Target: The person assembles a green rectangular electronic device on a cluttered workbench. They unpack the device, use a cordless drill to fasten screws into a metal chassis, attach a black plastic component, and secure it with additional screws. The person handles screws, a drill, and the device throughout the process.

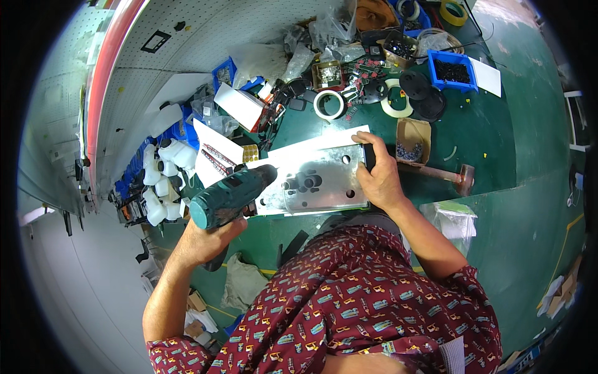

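Note:
My left hand (208, 240) is closed round the grip of a teal and black cordless drill (225, 196). The drill's dark chuck points right, over the left end of a silver metal plate (333, 181) with several round holes and a cluster of dark openings in its middle. The drill hides that end, so I cannot tell whether its tip touches the metal. My right hand (383, 181) grips the plate's right end, thumb on its face and fingers over the far corner, beside a black end piece (370, 157). White sheet material (324, 142) shows along the plate's far edge.
Right of the plate lie a hammer (466, 179) and an open cardboard box (413, 124) of small screws. Tape rolls (316, 107), a blue bin (458, 85) of black parts and plastic bags crowd the green bench's far side. White bottles (177, 153) stand at left.

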`<state>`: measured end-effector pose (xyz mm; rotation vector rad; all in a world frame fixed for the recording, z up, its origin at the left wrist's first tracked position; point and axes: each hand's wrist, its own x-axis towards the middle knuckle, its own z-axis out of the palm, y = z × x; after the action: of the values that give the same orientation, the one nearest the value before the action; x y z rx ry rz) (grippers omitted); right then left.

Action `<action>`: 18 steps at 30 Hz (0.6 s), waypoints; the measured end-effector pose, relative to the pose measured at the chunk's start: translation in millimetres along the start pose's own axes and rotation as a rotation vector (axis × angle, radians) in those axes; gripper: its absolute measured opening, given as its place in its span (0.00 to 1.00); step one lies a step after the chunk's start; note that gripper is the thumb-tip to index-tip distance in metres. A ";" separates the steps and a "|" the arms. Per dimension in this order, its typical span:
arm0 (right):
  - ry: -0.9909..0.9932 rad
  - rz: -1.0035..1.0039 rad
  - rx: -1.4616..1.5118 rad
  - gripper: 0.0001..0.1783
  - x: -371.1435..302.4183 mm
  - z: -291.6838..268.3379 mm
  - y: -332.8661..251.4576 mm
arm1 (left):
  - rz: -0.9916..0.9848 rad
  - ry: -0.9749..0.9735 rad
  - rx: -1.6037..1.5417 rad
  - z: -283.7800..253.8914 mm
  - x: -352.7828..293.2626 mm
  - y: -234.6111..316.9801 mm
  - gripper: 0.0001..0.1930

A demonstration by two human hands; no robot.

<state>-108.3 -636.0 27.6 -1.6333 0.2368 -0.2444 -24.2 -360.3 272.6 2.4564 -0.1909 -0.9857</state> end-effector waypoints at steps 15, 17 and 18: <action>-0.017 0.016 0.020 0.34 -1.1 0.4 3.0 | -0.065 -0.028 -0.091 16.5 -7.6 -23.0 0.19; -0.011 0.011 0.024 0.34 -0.7 0.8 2.0 | -0.066 -0.016 -0.110 18.5 -8.8 -26.7 0.19; -0.010 0.008 0.027 0.34 -0.8 1.0 1.4 | -0.068 -0.009 -0.120 18.7 -9.1 -27.8 0.19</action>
<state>-108.8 -634.9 26.1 -1.6059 0.2318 -0.2321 -44.9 -340.4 253.1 2.3628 -0.0502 -1.0074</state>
